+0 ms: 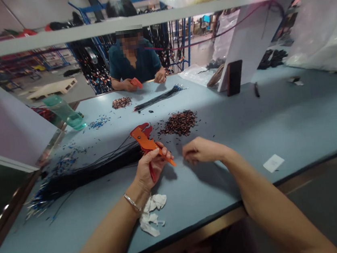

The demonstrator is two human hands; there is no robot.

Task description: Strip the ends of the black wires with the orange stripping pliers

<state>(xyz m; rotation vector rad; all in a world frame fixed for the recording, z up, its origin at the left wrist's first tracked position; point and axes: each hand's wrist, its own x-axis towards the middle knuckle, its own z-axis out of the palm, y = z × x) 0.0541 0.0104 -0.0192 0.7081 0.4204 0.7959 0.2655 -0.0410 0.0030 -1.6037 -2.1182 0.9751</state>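
Note:
My left hand (151,167) is closed round the handles of an orange wire stripper (146,142), its jaws pointing up and away from me. My right hand (201,150) rests on the blue table (277,122) just right of the tool, fingers curled in a loose pinch; what it holds, if anything, is hidden. A thick bundle of black wires (79,175) with blue-tipped ends lies to the left, reaching up to the stripper. A heap of stripped wire scraps (180,122) sits just beyond my hands.
A crumpled white tissue (152,212) lies by my left wrist and a white paper slip (273,163) at the right. A green bottle (65,112), a second scrap heap (121,102) and wire bundle (159,98) lie farther off. A person (133,61) opposite holds another orange tool.

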